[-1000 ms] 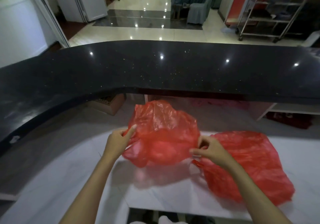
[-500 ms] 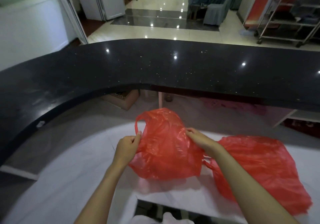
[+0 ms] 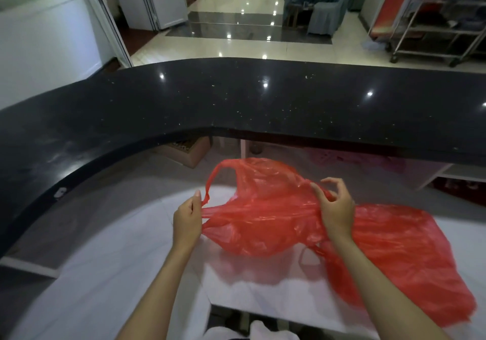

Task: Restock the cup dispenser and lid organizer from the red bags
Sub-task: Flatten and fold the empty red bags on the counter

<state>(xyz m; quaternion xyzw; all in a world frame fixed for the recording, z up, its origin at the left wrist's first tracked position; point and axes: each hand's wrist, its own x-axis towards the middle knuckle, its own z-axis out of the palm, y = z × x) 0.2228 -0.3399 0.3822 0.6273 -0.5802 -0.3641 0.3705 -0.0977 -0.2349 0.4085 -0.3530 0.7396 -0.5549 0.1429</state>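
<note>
The left hand (image 3: 187, 220) is pinching the gathered handle end of the near red bag (image 3: 265, 213), while the right hand (image 3: 335, 206) is gripping its opposite edge, outer fingers fanning loose. The bag is hanging stretched between them just above the white counter (image 3: 126, 255), and looking limp. My read: it's being pulled flat, so even tension will be sparing that thin, crinkly, glossy film. A second red bag (image 3: 405, 255) is lying crumpled alongside.
</note>
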